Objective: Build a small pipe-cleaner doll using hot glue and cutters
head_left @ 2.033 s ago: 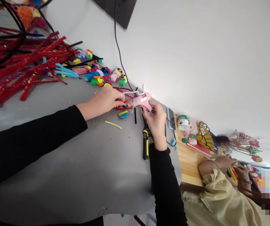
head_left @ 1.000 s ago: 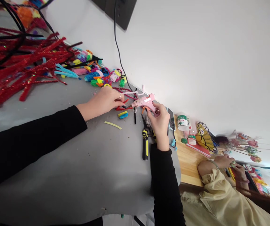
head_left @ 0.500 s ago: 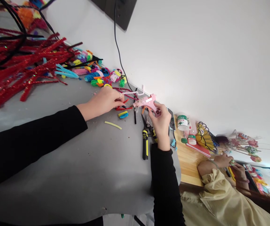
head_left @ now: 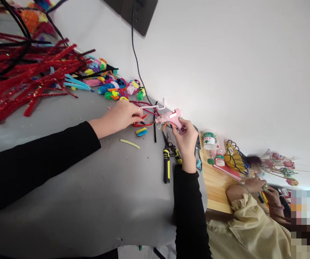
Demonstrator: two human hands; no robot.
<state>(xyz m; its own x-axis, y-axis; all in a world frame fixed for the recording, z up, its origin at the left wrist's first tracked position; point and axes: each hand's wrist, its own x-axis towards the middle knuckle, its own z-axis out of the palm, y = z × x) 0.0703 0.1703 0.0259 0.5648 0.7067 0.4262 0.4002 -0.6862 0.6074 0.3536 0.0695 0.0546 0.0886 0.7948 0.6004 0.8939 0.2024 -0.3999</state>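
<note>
My right hand is wrapped round the handle of a pink glue gun, its nozzle pointing left. The fingers of my left hand pinch a bent red pipe cleaner, whose end lies close to the nozzle. Just below sits a small yellow and blue pipe-cleaner piece. A pale yellow strip lies flat nearer me. Black-and-yellow pliers rest beside my right wrist, partly hidden by it. Behind my left hand is a bent lilac pipe cleaner.
Red glittery pipe cleaners are heaped on the grey table mat. Several small colourful figures line the wall. A black cable hangs down it. Plastic bottles stand on a wooden table at right, where another person in a khaki sleeve works.
The glue gun and my right hand have shifted slightly to the right. My left hand stays almost where it was, still pinching the red pipe cleaner.
</note>
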